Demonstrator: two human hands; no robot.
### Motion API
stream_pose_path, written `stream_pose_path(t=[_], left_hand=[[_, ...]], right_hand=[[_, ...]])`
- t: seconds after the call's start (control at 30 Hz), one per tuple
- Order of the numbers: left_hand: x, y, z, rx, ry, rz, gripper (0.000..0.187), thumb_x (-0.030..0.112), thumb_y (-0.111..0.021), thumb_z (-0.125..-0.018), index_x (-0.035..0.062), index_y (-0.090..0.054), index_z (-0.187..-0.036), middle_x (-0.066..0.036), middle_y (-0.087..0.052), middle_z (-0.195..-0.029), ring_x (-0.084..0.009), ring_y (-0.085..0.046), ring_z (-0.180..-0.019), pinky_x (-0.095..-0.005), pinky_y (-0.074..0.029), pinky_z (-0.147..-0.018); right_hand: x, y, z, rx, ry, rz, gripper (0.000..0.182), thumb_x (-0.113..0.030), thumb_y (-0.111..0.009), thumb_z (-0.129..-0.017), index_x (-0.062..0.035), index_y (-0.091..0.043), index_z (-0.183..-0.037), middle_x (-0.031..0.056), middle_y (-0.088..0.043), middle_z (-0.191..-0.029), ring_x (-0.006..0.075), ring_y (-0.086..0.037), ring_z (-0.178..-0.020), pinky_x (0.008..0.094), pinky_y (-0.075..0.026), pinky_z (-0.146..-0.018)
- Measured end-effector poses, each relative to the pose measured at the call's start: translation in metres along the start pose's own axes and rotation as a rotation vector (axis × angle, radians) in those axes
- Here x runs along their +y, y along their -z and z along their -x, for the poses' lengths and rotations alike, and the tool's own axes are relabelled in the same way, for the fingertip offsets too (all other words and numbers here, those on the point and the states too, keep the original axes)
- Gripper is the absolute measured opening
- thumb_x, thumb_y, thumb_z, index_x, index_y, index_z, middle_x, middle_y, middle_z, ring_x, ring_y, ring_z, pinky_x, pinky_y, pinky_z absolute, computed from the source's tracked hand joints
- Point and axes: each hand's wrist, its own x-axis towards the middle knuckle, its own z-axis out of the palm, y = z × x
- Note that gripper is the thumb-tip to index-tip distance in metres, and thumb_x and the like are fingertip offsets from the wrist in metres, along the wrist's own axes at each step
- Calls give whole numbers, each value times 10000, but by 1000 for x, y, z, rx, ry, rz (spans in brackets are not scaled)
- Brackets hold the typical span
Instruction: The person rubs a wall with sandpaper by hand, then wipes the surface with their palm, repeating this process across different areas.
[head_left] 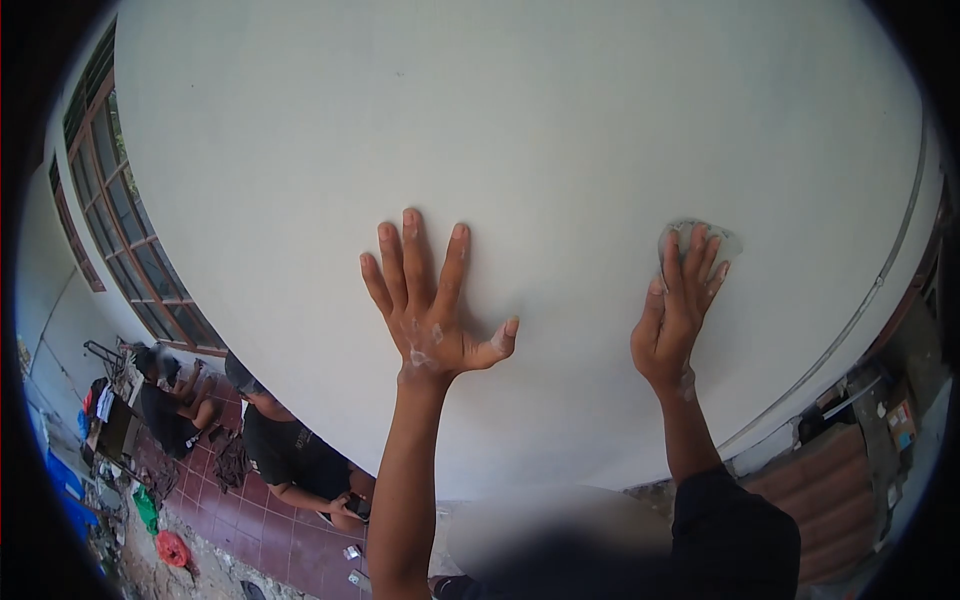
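A broad white wall (560,120) fills most of the head view. My left hand (425,300) lies against it with fingers spread and thumb out, holding nothing; white powder marks its back. To the right, my right hand (678,315) presses a thin, rounded, grey-green piece of sandpaper (733,243) to the wall. Its fingers lie over the sheet and cover much of it, with dark marks along the top edge. White dust also shows on the right fingers and wrist.
A grey pipe or cable (880,285) runs down the wall's right side. At lower left, two people sit on red floor tiles (235,520) below a barred window (130,220). A red plastic bag (172,548) lies nearby. Brown corrugated sheets (815,500) are at lower right.
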Motion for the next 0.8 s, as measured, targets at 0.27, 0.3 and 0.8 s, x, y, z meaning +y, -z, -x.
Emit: stream_pose_path(t=[0.27,0.3,0.8], left_hand=[[2,-4,4,-4,-11,-13,845,709,-454,-760,115,-566,-1350,-240,-344,-1507,-382,-176,-1463,-508,-5,-1188],[3,-3,3,-4,-14,-12,844,710,-451,-761,118,-565,-1351,-239,-344,-1507,-381,-176,-1464,-506,-4,-1189],[2,-4,5,-16,4,-21,816,706,-455,-766,134,-585,-1334,-240,-359,-1500,-379,-186,-1462,-506,-13,-1188]], right_hand=[[-2,11,-26,55,20,-81,448,-145,-340,-1009,0,-430,-1423,243,-312,-1526,452,-133,-1455,629,14,-1130],[-4,11,-9,24,-5,-80,448,-147,-344,-1010,1,-428,-1424,240,-312,-1527,448,-131,-1457,628,12,-1130],[-3,-6,10,25,-3,-9,450,-142,-356,-1005,21,-429,-1418,246,-310,-1526,441,-114,-1462,612,28,-1133]])
